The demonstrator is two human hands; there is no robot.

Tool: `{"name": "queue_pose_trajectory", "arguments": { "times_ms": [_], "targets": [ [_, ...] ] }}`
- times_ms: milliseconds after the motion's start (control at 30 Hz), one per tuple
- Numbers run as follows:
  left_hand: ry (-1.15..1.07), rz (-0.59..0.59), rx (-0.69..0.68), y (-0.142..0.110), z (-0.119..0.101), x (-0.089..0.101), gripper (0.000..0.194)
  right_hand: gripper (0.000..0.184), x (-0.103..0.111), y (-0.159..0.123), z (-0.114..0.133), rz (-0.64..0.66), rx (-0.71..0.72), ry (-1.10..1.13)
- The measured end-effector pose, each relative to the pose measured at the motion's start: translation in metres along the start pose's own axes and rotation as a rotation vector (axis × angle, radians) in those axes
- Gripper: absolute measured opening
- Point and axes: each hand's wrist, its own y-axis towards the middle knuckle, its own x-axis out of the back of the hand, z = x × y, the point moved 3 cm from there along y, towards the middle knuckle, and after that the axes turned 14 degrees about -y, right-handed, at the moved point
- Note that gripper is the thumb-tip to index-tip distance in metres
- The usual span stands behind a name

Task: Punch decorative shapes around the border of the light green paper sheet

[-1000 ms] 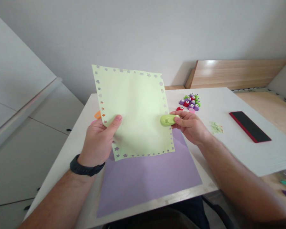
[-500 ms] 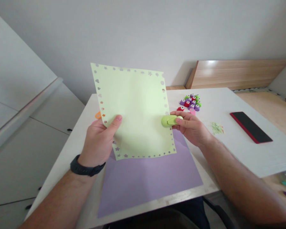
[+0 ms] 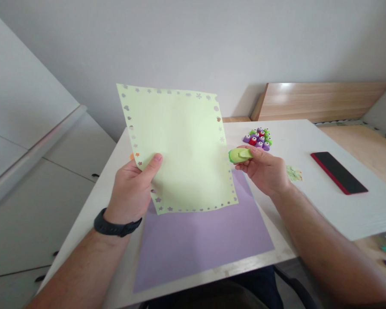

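Left hand [image 3: 130,193]: closed on lower left part of light green paper sheet [image 3: 183,141], with thumb on front side and fingers behind.
Right hand [image 3: 263,169]: narrow grip on green craft punch [image 3: 240,155], held between thumb and fingers, above table.
Sheet position: up in air, tilted, over purple paper sheet [image 3: 193,253], gripped only by left hand.
Sheet border: many small punched stars, hearts and flowers along all four edges.
Punch position: just beside right edge of sheet, outside of paper.
Left wrist: black watch [image 3: 117,227].
Table: white table [image 3: 341,214] under purple paper sheet.
Beyond right hand: tight group of small purple, red and green punches [image 3: 256,139].
Right side of table: green paper scraps [image 3: 294,173], then smartphone in red case [image 3: 339,173].
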Motion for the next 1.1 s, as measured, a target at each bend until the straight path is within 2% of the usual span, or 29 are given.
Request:
{"name": "queue_pose_trajectory", "arguments": {
  "times_ms": [367,633,833,1100],
  "targets": [
    [-0.017,0.018,-0.013,-0.001,-0.003,-0.004,0.041,0.023,0.007,0.003,-0.006,-0.070,0.020,-0.069],
    [-0.008,0.024,0.000,-0.001,-0.002,-0.001,0.031,0.026,0.006,0.003,-0.004,-0.097,-0.037,0.002],
    [-0.035,0.007,-0.038,0.001,-0.004,-0.002,0.040,0.030,0.008,0.004,-0.002,-0.134,-0.077,-0.013],
    [-0.074,-0.032,-0.122,0.008,-0.008,0.006,0.039,0.030,0.016,0.005,-0.009,-0.174,0.009,-0.088]
  ]
}}
